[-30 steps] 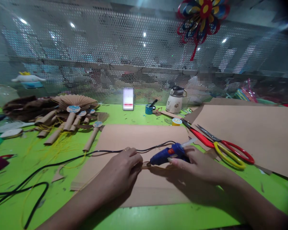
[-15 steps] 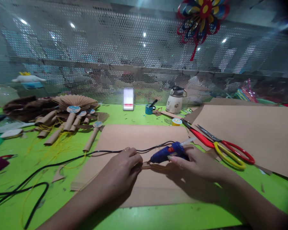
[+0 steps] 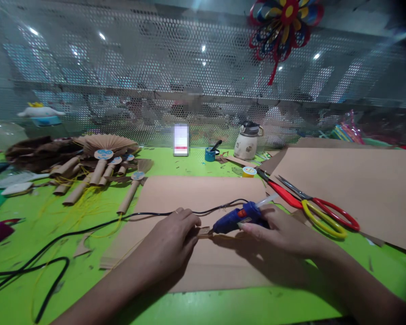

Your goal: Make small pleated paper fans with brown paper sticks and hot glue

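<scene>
My right hand [image 3: 280, 228] grips a blue hot glue gun [image 3: 237, 219], with a clear glue stick [image 3: 267, 200] poking out of its back. The gun's nozzle points left and sits at the end of a small folded brown paper strip [image 3: 205, 231]. My left hand [image 3: 174, 237] is closed on that strip, and its fingers cover most of it. Beneath both hands lies a stack of brown kraft paper [image 3: 203, 194]. The gun's black cord [image 3: 135, 215] crosses the paper toward the left.
Paper fans with rolled handles [image 3: 99, 169] and yellow threads lie at the left. Scissors [image 3: 320, 212] and a red-handled tool [image 3: 284, 195] rest at the right beside large kraft sheets [image 3: 358, 189]. Behind stand a phone [image 3: 181, 140], a blue pot [image 3: 209, 154] and a bottle [image 3: 246, 142].
The glue gun has shifted slightly right along with my right hand. The paper strip in my left hand has moved a little left, and its layered end shows more clearly.
</scene>
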Tool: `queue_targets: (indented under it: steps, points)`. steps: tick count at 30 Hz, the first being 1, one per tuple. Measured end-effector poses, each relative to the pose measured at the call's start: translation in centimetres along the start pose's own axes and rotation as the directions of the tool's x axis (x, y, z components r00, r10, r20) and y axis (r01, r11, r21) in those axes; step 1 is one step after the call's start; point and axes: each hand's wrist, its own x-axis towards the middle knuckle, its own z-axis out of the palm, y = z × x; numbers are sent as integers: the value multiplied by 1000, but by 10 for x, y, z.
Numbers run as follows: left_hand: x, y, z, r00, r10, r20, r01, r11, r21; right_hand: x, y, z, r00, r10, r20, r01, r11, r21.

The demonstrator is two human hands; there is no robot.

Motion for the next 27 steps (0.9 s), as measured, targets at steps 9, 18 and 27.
queue_targets:
  steps: [9,18,27]
  points:
    - [-1,-4,5,997,57,-44,-57,998,0,0,1,-1,1000,-18,-10,19,999,26]
    - [3,-2,6,994,47,-99,-38,995,92,0,0,-3,995,-2,-100,2,1000,-2]
    - [4,-4,14,983,147,-108,-91,910,405,1,-2,2,994,-34,-104,34,999,-5]
